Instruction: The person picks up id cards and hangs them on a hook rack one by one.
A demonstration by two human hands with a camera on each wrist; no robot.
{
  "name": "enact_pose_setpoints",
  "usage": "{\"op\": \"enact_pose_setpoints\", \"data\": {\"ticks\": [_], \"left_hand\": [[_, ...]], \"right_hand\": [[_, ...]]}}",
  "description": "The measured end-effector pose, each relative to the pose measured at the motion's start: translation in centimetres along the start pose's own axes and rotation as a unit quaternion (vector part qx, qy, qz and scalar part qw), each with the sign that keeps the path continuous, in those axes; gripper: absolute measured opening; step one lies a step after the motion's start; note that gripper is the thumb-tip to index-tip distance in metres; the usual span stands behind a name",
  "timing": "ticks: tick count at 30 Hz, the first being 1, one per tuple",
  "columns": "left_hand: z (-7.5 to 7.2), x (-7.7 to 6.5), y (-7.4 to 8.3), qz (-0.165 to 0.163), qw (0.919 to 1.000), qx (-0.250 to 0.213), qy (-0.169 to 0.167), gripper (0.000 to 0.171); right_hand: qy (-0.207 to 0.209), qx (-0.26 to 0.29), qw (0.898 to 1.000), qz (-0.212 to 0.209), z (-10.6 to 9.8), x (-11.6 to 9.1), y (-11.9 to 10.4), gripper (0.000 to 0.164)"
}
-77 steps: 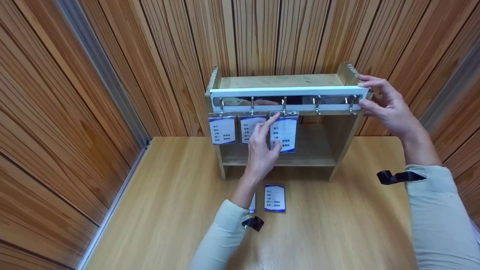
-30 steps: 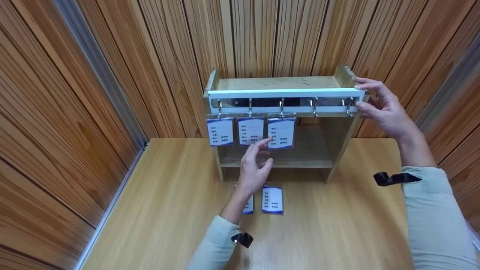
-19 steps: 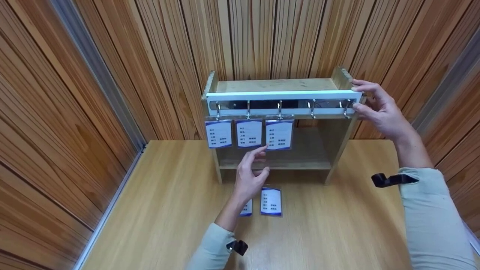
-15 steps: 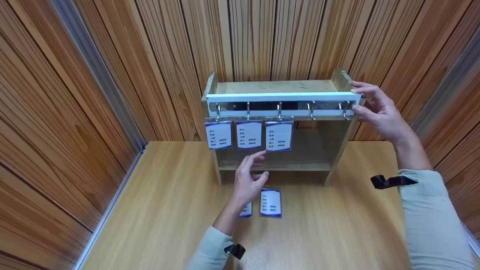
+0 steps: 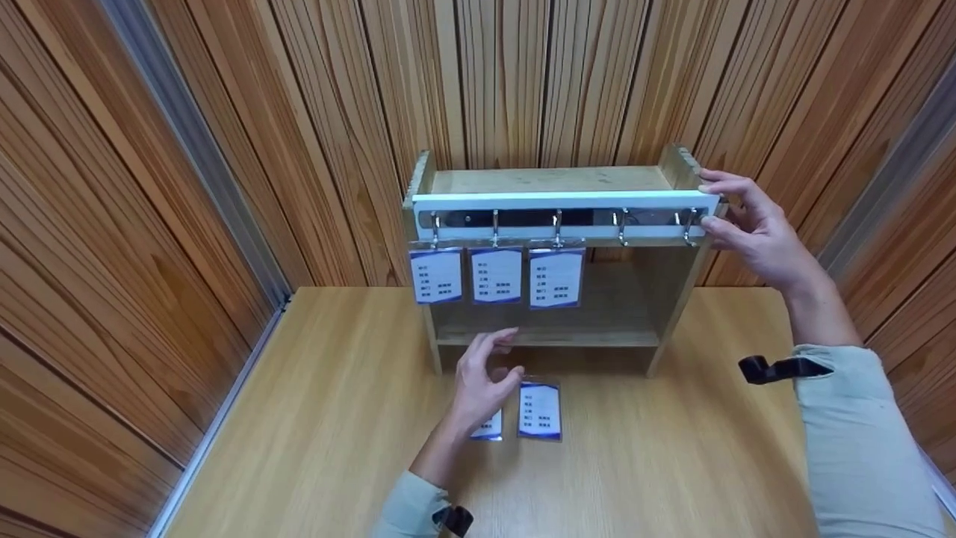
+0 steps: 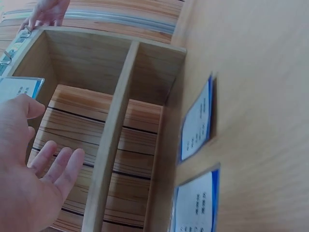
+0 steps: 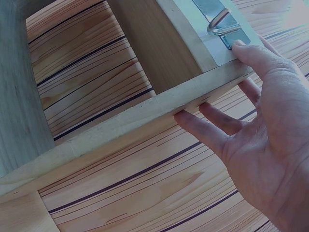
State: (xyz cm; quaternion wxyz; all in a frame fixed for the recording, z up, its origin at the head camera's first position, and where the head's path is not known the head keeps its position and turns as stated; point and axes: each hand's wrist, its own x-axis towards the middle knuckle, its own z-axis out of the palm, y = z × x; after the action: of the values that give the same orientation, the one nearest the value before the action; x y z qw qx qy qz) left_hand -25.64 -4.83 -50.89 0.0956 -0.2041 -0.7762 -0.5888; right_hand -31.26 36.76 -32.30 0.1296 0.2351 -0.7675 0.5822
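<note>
A white hook rail (image 5: 560,199) with several metal hooks runs across the front of a wooden shelf (image 5: 553,179). Three clear-sleeved badge cards hang from it: a left card (image 5: 436,276), a middle card (image 5: 496,276) and a right card (image 5: 556,278). My left hand (image 5: 478,385), fingers loosely bent and holding nothing, is below them, above a partly covered badge card (image 5: 489,427) on the table. Beside that lies another badge card (image 5: 539,411). With thumb on the rail's front and fingers at the side board, my right hand (image 7: 270,125) grips the rail's right end.
The shelf stands on a wooden table (image 5: 642,463) near the plank wall (image 5: 582,82). Toward the right end of the rail, two hooks (image 5: 621,227) carry no card. A metal strip (image 5: 224,418) borders the table's left side.
My left hand has come away from the right hanging card, moving down and slightly left toward the table. My right hand keeps its grip at the rail's end. The head view has shifted slightly.
</note>
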Motion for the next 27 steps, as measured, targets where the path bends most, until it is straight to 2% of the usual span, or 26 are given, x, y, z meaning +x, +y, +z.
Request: {"op": "enact_pose_setpoints", "data": {"ticks": [7,19,27], "left_hand": [[-0.9,-1.1,-1.2,-0.032,0.9987,0.04,-0.004,0.053],[-2.0,-1.6,-2.5,-0.073,0.9954,0.06,-0.016,0.06],[-3.0,-2.1,-3.1,-0.094,0.9917,0.086,-0.017,0.066]], "right_hand": [[-0.002,-0.002,1.0,0.005,0.3,-0.3,0.2,0.047],[0.004,-0.03,1.0,0.006,-0.1,0.0,-0.2,0.047],[-0.002,0.006,1.0,-0.005,-0.1,0.1,-0.2,0.048]]}}
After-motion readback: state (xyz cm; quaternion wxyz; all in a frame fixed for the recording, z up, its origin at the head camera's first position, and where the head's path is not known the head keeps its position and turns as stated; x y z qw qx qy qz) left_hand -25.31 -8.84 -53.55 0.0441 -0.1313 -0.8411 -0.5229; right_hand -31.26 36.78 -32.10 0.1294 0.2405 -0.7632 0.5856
